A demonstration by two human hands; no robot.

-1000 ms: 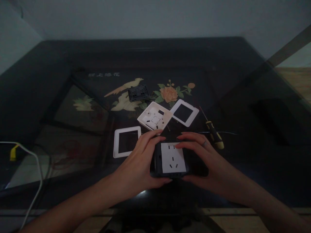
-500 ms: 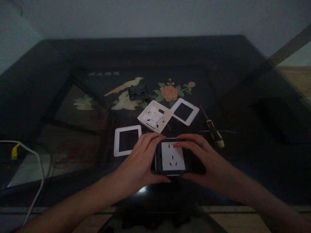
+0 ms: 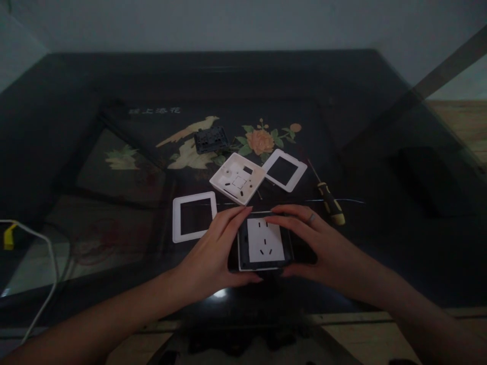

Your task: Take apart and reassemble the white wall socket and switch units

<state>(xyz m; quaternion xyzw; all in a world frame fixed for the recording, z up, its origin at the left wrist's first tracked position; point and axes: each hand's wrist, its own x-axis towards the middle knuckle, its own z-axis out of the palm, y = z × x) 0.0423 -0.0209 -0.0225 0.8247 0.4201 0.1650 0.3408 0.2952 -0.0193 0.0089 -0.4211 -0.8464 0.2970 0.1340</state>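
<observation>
A wall socket [image 3: 265, 248] with a white slotted face and a dark surround sits in a white-edged box near the table's front. My left hand [image 3: 216, 248] grips its left side, thumb at the near edge and fingers at the far edge. On the right side, my right hand [image 3: 323, 243] holds it the same way, one finger resting on the white face. Left of the socket lies a white frame [image 3: 176, 218], partly behind my left hand. Beyond it are an open white back box [image 3: 232, 177] and a second white frame [image 3: 294, 181], which touch or overlap.
A screwdriver [image 3: 332, 203] with a black and yellow handle lies to the right. A black socket part [image 3: 210, 140] is farther back on the dark glossy table [image 3: 243, 76]. At left hangs a white cable [image 3: 53, 263] with a yellow tag [image 3: 9, 236].
The whole view has shifted slightly, so everything appears a little farther left and higher. Both hands keep their hold on the socket.
</observation>
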